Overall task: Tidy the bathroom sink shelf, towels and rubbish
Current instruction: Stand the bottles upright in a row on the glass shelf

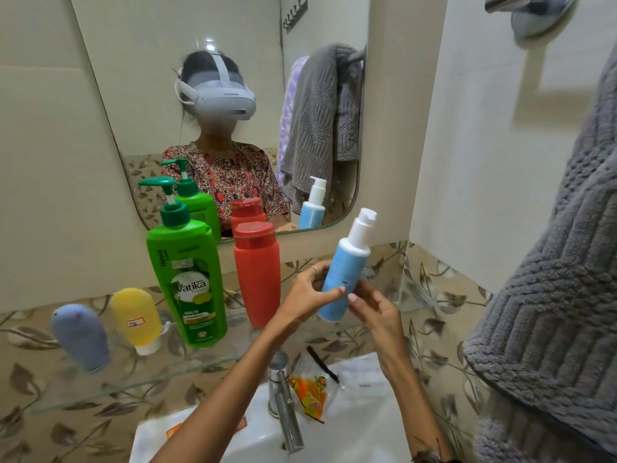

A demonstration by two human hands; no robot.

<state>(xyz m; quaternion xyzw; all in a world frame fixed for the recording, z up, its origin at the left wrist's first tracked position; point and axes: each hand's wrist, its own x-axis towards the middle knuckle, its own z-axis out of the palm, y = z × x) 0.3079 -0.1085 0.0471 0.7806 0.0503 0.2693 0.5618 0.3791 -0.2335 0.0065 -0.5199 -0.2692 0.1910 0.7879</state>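
Both hands hold a blue bottle with a white pump top (345, 269), tilted, just above the right part of the glass shelf (140, 384). My left hand (309, 295) grips its left side and my right hand (375, 312) its lower right. On the shelf stand a green shampoo pump bottle (187, 279) and a red bottle (257, 272), with a yellow tube (137, 317) and a grey-blue tube (80, 335) further left. An orange wrapper (312, 390) and clear plastic rubbish (362, 375) lie on the white sink (350, 432). A grey towel (561, 279) hangs at the right.
A chrome tap (283, 399) rises from the sink below my arms. The mirror (133, 61) behind the shelf reflects a person, the bottles and towels on a rail. Another orange scrap (173, 431) lies at the sink's left. A chrome fitting (531, 15) is on the right wall.
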